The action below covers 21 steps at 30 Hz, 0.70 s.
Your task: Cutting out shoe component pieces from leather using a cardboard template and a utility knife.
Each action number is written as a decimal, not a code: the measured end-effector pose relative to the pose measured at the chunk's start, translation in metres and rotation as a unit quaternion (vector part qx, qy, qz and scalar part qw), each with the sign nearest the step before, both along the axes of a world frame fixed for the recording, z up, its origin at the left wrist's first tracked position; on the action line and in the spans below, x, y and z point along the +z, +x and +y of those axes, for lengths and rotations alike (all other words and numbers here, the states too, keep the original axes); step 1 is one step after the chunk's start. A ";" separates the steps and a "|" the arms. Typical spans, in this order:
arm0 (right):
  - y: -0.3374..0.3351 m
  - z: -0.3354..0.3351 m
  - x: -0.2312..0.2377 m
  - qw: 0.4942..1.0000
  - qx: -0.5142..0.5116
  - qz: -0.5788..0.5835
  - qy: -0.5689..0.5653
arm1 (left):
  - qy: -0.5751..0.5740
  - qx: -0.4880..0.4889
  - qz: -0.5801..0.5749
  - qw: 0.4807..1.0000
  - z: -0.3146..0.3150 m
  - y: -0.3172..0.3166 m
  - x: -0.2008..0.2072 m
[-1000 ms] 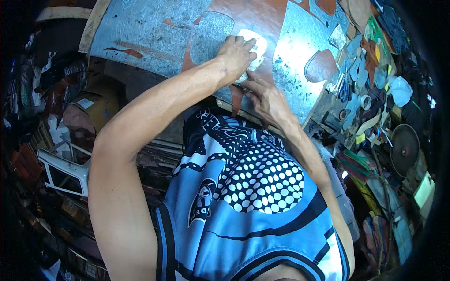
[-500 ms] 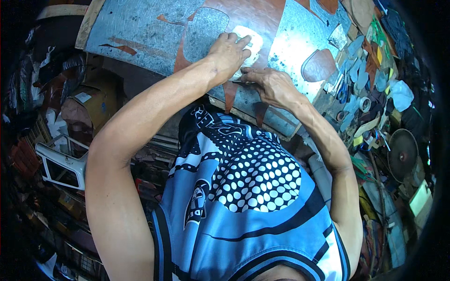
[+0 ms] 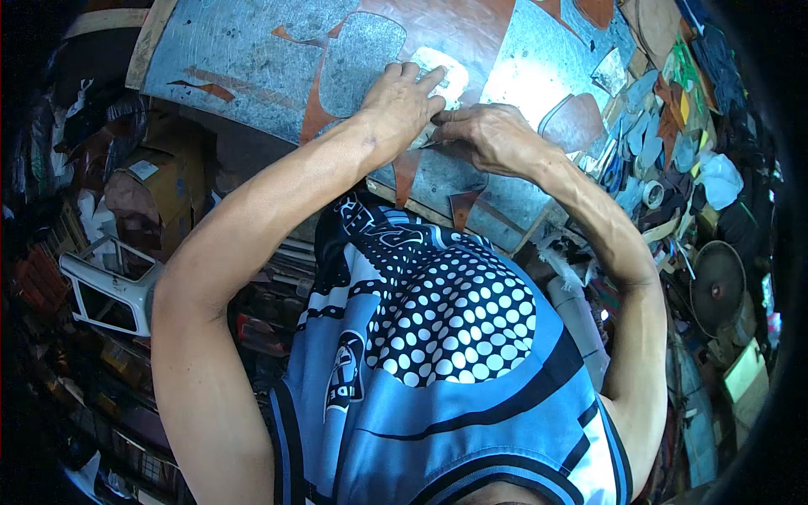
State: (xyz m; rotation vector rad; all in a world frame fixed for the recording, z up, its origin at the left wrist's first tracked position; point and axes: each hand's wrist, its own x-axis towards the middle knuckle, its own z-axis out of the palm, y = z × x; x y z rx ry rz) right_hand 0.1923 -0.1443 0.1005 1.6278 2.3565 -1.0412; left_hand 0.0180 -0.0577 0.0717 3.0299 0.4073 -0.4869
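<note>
A pale, rounded template [image 3: 454, 77] lies on a sheet of brown leather [image 3: 475, 23] on the metal-topped work table [image 3: 244, 42]. My left hand [image 3: 397, 103] rests on the template's left side, its fingers spread and pressing down. Close by at the template's near edge is my right hand [image 3: 498, 140], its fingers curled and pinched together, pointing left toward the left thumb. Whatever lies in the right hand's grip is hidden by the fingers. A rounded cut-out in the leather, left of the template, shows bare metal.
Narrow leather scraps [image 3: 214, 89] lie on the table's left, and a rounded brown leather piece [image 3: 572, 121] on its right. Beyond the right edge are heaped offcuts, a tape roll [image 3: 652, 194] and a round fan-like disc [image 3: 718, 282]. A cardboard box [image 3: 160, 189] stands below left.
My right hand has shifted slightly up and right along the template's near edge, its elbow swinging outward. My left hand stays pressed on the template. The whole view has moved a little.
</note>
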 end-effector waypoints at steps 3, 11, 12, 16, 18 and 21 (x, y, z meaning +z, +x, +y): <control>0.008 0.009 -0.001 0.999 0.017 -0.020 -0.030 | 0.005 0.003 -0.011 1.000 0.000 -0.001 0.000; 0.038 0.030 0.005 0.998 0.039 -0.021 0.040 | -0.054 0.015 -0.012 0.998 -0.001 -0.002 0.007; 0.038 0.032 0.006 0.998 0.048 -0.019 0.035 | -0.055 0.012 -0.015 0.998 -0.001 -0.002 0.007; 0.049 0.036 0.001 0.997 0.061 -0.016 0.052 | -0.058 0.018 0.001 0.998 -0.002 -0.002 0.008; 0.054 0.037 -0.002 0.996 0.063 -0.018 0.064 | -0.057 0.015 0.005 0.998 -0.002 -0.001 0.009; 0.062 0.037 -0.001 0.994 0.056 -0.021 0.087 | -0.054 0.008 0.023 0.998 -0.003 0.002 0.012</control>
